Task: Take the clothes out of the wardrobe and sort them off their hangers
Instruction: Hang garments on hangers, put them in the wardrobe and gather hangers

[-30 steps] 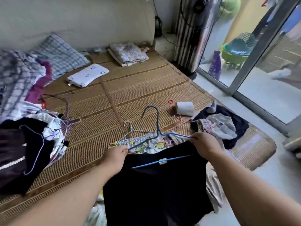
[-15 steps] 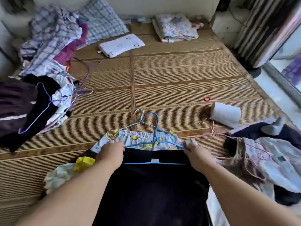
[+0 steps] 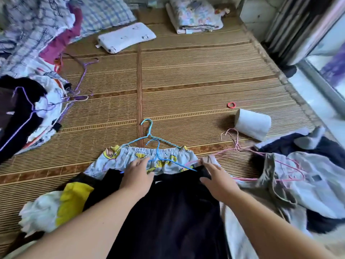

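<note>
Unhanging the black garment (image 3: 168,212) seems the step; left hand (image 3: 137,176) and right hand (image 3: 218,182) lie flat, gripping nothing. Next, pull free the blue hanger (image 3: 158,152) at 12 o'clock.

A black garment (image 3: 168,212) lies spread on the woven mat (image 3: 186,81), its top edge overlapping pale cartoon-print shorts (image 3: 128,156). A blue wire hanger (image 3: 158,154) lies across the shorts' elastic waistband, one arm seemingly running under the black cloth.
</note>
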`<state>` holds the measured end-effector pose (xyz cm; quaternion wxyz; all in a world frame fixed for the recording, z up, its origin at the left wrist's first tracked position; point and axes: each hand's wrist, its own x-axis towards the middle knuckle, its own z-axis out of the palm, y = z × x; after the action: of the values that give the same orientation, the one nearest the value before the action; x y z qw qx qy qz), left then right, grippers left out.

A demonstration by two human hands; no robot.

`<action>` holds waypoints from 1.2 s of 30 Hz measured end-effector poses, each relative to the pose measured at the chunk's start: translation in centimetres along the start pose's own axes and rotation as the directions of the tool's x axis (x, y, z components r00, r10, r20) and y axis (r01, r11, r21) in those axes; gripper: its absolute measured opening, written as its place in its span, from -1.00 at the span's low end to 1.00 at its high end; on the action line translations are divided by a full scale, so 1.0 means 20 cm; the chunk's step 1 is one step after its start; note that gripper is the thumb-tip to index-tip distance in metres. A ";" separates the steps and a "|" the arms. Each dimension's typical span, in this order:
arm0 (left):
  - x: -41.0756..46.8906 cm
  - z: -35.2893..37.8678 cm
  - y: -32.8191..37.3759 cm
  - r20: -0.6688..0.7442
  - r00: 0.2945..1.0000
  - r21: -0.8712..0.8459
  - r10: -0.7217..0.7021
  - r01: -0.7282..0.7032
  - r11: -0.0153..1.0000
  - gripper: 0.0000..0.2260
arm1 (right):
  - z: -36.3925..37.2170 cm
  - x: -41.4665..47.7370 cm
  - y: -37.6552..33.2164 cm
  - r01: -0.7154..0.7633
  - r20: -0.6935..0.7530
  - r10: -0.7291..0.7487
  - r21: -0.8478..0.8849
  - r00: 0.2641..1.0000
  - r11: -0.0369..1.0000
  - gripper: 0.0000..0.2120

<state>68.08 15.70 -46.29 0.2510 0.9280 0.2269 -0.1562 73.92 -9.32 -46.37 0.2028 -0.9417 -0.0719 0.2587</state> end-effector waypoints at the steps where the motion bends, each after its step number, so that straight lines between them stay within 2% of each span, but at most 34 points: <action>1: -0.04 0.03 0.08 0.019 0.998 -0.028 0.053 -0.053 0.998 -0.50 | -0.05 -0.05 0.05 -0.007 -0.007 0.007 0.007 1.000 1.000 -0.44; 7: -0.21 0.32 0.58 0.184 0.942 -0.115 0.282 -0.264 0.958 -0.46 | -0.31 -0.18 0.48 -0.133 -0.096 0.143 0.102 0.985 0.986 -0.37; 11: -0.14 0.55 0.90 0.246 0.911 -0.106 0.332 -0.315 0.943 -0.48 | -0.43 -0.03 0.79 -0.173 -0.135 0.176 0.037 0.975 0.984 -0.35; 16: 0.07 0.80 1.17 0.234 0.946 -0.072 0.224 -0.213 0.974 -0.47 | -0.50 0.31 1.06 -0.090 -0.126 0.073 -0.136 0.989 0.987 -0.35; 20: 0.20 0.95 1.31 0.210 0.970 -0.071 0.126 -0.114 0.991 -0.44 | -0.55 0.53 1.18 -0.055 0.013 0.060 -0.220 0.998 0.974 -0.41; 23: 0.26 0.99 1.40 0.165 0.984 -0.100 0.072 -0.056 0.993 -0.42 | -0.55 0.61 1.20 0.063 0.186 0.003 -0.348 0.983 0.936 -0.60; 25: 0.27 0.98 1.44 0.094 0.995 -0.090 0.029 -0.020 0.996 -0.40 | -0.57 0.61 1.19 0.148 0.174 -0.084 -0.394 0.981 0.907 -0.75; 27: 0.27 0.95 1.48 0.001 0.999 -0.040 -0.035 0.035 0.999 -0.40 | -0.60 0.58 1.18 0.200 0.098 -0.176 -0.351 0.979 0.915 -0.81; 30: 0.22 0.82 1.58 -0.035 0.993 0.014 -0.111 0.111 0.994 -0.44 | -0.71 0.47 1.18 0.236 0.026 -0.236 -0.205 0.971 0.950 -0.88; 33: 0.13 0.64 1.69 -0.092 0.995 0.140 -0.047 0.059 0.988 -0.61 | -0.87 0.32 1.18 0.237 0.065 -0.228 -0.195 0.971 0.952 -0.78; 36: -0.01 0.44 1.85 -0.100 0.995 -0.007 0.022 -0.023 1.000 -0.69 | -1.10 0.16 1.13 0.212 0.097 -0.196 -0.198 0.976 0.957 -0.77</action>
<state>84.78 -17.57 -38.87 0.2447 0.9361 0.2293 -0.1057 88.67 -36.61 -40.09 0.1262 -0.9346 -0.2031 0.2634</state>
